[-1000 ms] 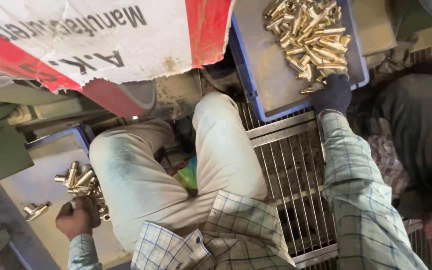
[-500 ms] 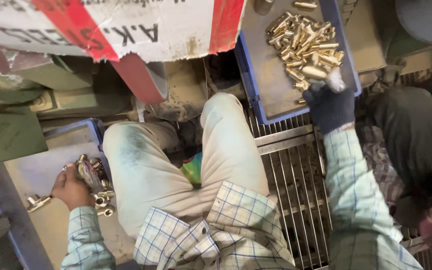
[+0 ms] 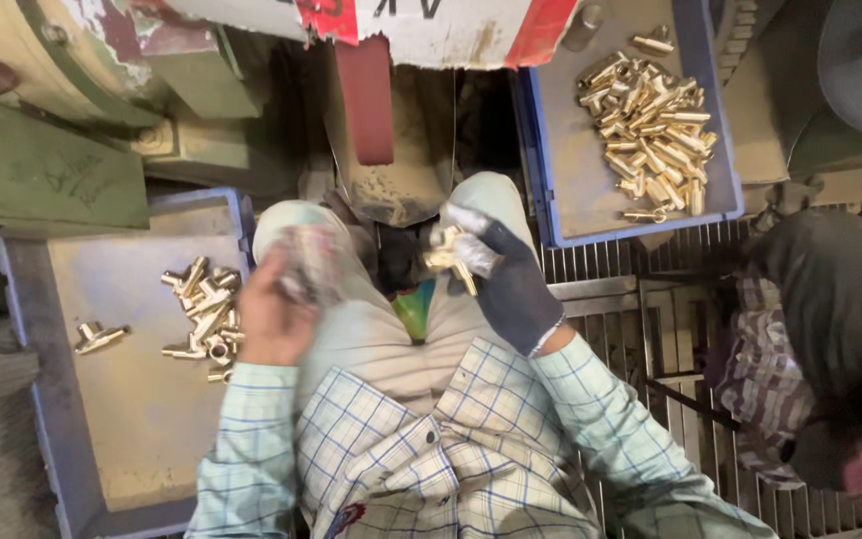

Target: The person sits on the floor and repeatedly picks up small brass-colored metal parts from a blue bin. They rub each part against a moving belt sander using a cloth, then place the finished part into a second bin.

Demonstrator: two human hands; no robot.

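My right hand wears a dark glove and grips a brass fitting above my knees, close to the machine's lower part. My left hand is bare and raised over my left knee; motion blur hides what its fingers hold. A blue tray at my left holds a small heap of brass fittings. A second blue tray at the upper right holds a larger pile of brass pieces.
A green machine body stands at the upper left, and a red and white panel hangs at the top. A metal grate lies to my right. Another person in dark clothes crouches at the right edge.
My right hand has left the upper right tray and come to the middle with a brass fitting. My left hand has risen from the left tray to my knee.
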